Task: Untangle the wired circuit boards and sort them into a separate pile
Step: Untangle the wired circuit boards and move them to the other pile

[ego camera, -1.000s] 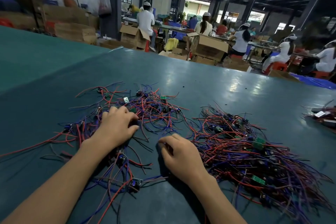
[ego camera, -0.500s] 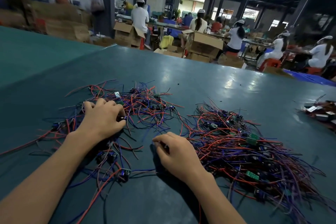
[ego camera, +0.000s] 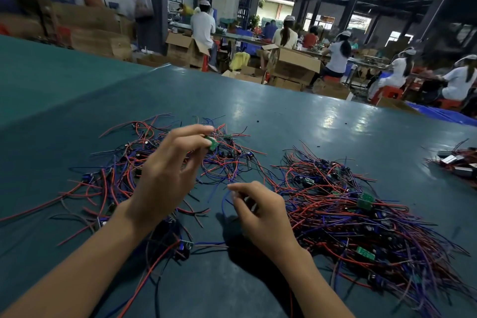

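One green board [ego camera: 212, 143] is pinched between the thumb and fingertips of the left hand [ego camera: 167, 175] and held over the loose tangle [ego camera: 121, 170]. Its thin wires trail down into that heap of red, blue and black strands. The other fingers of this hand are loosely bent. The right hand [ego camera: 260, 214] sits low, just beside the tangle, with its fingers curled tight. A blue wire [ego camera: 225, 200] runs at its fingertips, but I cannot tell whether they grip it. Two main heaps lie on the teal table [ego camera: 284, 111]: the tangle on the left and a denser pile [ego camera: 374, 230] on the right, where three green boards show plainly. One small bundle [ego camera: 456, 162] lies well apart at the right edge. Beyond the table, five workers [ego camera: 338, 54] in pale tops sit among cardboard boxes [ego camera: 291, 64].
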`<act>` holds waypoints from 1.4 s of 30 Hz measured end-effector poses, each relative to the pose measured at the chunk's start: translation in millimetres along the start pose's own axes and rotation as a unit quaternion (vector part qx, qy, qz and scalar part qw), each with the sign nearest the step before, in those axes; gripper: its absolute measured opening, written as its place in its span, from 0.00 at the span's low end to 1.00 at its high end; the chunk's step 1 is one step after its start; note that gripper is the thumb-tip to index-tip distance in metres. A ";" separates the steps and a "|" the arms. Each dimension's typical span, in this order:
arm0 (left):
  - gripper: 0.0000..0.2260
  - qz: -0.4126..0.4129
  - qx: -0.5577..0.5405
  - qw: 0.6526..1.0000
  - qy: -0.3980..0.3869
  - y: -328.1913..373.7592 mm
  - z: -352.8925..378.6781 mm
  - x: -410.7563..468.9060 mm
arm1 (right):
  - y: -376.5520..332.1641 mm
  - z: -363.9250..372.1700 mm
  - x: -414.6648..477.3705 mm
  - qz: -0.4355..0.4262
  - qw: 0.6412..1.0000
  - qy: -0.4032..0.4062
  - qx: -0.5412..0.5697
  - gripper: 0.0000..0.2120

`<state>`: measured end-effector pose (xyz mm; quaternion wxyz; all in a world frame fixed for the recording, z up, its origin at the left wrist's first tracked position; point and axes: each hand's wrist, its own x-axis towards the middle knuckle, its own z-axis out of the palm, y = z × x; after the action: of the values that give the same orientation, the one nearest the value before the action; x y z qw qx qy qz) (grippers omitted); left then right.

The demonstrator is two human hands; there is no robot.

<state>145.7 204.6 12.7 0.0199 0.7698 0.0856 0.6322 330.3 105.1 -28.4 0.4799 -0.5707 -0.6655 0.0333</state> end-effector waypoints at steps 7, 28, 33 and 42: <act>0.14 -0.500 -0.428 0.743 0.122 19.5 22.0 9.1 | -8.0 -5.7 5.3 0.160 0.930 0.019 0.330 0.08; 0.12 -0.558 -0.401 0.723 -0.070 22.9 26.5 -5.5 | -18.1 -13.1 9.8 0.225 0.858 -0.050 0.460 0.28; 0.11 -0.584 -0.428 0.685 -0.084 21.4 26.9 -5.8 | -19.0 -26.1 15.2 0.272 0.722 -0.046 0.634 0.17; 0.12 -0.564 -0.426 0.689 -0.158 24.9 27.2 -7.1 | -16.2 -22.5 15.0 0.246 0.781 -0.006 0.574 0.11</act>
<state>173.6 181.1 3.8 0.7117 0.5741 0.2210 0.3393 335.4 100.0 2.2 0.6902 -0.3338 -0.3630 0.5296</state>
